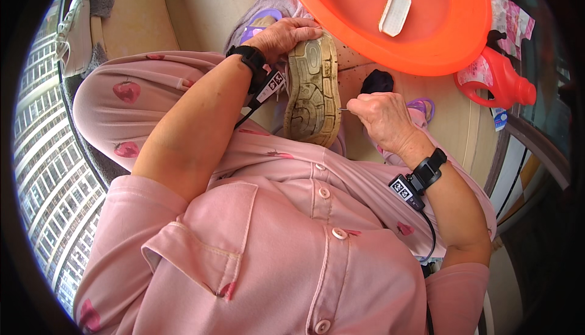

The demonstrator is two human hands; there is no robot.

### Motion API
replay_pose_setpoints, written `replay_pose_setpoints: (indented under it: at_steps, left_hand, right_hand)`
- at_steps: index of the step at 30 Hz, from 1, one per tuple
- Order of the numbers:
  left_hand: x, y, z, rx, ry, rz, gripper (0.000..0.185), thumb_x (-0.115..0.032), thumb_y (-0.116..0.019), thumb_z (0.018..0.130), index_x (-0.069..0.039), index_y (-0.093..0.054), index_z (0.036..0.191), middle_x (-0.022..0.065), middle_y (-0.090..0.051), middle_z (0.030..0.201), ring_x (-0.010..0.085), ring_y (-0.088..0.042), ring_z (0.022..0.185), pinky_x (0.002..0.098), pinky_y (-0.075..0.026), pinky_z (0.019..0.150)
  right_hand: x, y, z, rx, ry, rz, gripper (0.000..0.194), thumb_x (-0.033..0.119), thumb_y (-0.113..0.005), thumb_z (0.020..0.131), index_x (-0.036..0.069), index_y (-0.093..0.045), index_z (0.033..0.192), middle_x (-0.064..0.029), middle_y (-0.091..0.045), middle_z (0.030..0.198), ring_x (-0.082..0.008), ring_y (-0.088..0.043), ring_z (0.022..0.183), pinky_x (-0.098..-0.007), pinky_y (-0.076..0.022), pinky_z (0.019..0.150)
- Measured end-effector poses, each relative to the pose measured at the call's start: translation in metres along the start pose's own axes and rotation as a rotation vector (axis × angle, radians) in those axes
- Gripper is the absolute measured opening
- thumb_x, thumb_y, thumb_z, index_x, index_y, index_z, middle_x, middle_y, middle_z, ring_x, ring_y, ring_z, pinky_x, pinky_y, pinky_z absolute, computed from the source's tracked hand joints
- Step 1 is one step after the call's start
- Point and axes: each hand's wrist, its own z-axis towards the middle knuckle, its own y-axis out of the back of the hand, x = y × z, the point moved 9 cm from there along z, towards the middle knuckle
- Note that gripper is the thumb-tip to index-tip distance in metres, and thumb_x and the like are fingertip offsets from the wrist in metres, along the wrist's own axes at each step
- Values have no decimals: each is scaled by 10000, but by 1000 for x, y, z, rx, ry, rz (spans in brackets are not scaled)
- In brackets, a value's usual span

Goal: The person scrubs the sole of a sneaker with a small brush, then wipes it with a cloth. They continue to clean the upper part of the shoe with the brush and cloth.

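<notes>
A worn shoe is held over my lap with its dirty yellowish sole [313, 90] facing up. My left hand [285, 38] grips the shoe's far end, thumb and fingers around the edge. Between the thumb and fingers of my right hand [384, 118] is a thin metal tool [343, 109]; most of it is hidden in the fist. Its tip lies at the right edge of the sole, and I cannot tell whether it touches. Dark crumbs of dirt are scattered on the floor tiles [354, 58] beside the shoe.
An orange plastic basin [365, 44] stands ahead, with a small white oblong object [395, 12] inside. Right of it lies a red detergent bottle [496, 79]. Beyond my right hand is a dark cloth item [377, 81]. A white sneaker [75, 38] rests at the left by the window.
</notes>
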Motion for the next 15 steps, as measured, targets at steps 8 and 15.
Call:
replay_pose_setpoints:
  at_steps: [8,15]
  left_hand:
    - [3,-2,3,40,15,-8,358,-290,-703,963,-55,-655,1229,28,-710,1054,124,-688,924,295,-580,823]
    - [7,3,7,24,21,46,427,-327,-707,956,-47,-630,1269,42,-700,1099,134,-681,953,304,-571,850]
  right_hand:
    - [-7,-3,-3,-6,-1,-32,77,102,-579,840,76,-577,768,-100,-602,720,-325,-655,735,-454,-502,604]
    - [-6,4,-6,-54,-13,27,71,98,-589,835,76,-573,770,-99,-594,718,-328,-646,728,-456,-481,588]
